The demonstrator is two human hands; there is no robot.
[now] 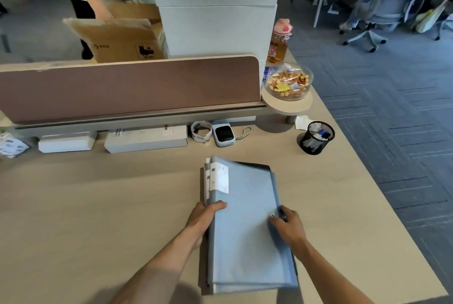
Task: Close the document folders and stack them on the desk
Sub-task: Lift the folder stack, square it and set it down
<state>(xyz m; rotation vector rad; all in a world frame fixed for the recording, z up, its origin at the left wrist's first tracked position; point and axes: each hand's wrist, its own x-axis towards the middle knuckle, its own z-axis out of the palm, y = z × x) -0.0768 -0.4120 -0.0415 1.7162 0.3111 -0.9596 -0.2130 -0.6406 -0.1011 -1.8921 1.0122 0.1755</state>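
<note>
A stack of closed document folders (247,230) lies on the light wooden desk (98,218), right of centre. The top folder is light blue with a white spine label reading "20". A dark folder's corner (257,165) shows beneath it at the far end. My left hand (206,218) grips the stack's left spine side, thumb over the top cover. On the right edge, my right hand (288,226) holds the stack with its fingers on the cover.
A brown partition (127,85) runs along the desk's back. Below it sit white boxes (147,139), a tape roll (201,131) and a small device (223,135). A black mesh pen cup (316,137), a snack bowl (289,82) and a bottle (279,41) stand at right. A person stands behind.
</note>
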